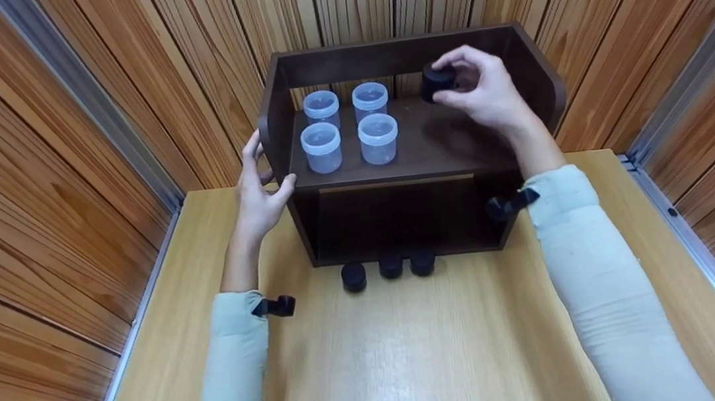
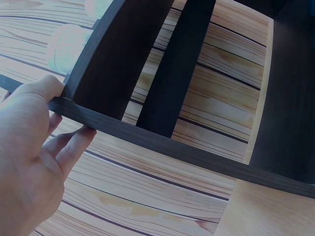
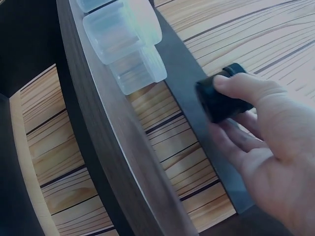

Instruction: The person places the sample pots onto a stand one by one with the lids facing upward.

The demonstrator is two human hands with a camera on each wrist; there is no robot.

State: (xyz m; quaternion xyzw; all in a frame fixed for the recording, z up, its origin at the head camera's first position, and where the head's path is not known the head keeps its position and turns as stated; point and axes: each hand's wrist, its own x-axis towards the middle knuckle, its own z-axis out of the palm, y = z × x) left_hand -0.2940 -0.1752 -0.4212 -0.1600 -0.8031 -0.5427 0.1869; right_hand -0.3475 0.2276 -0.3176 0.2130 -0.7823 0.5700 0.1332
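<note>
Standing on the dark-brown wooden shelf unit's (image 1: 422,154) top tier, four translucent plastic cups (image 1: 378,142) seem already placed. Over that tier's right half, a black cylindrical container (image 1: 433,83) is pinched by the right hand (image 1: 485,91); three black cylinders (image 1: 391,266) are left before the unit, whose left side panel (image 1: 271,116) is gripped by the left hand (image 1: 257,198).

Your wooden tabletop (image 1: 386,350) bears three black containers (image 1: 354,278) and a dark-brown shelf unit (image 1: 391,51) whose upper board (image 1: 435,152) holds four translucent jars (image 1: 380,149).

1 black cylindrical jar (image 1: 435,81) is held over the brown shelf (image 1: 419,155).
</note>
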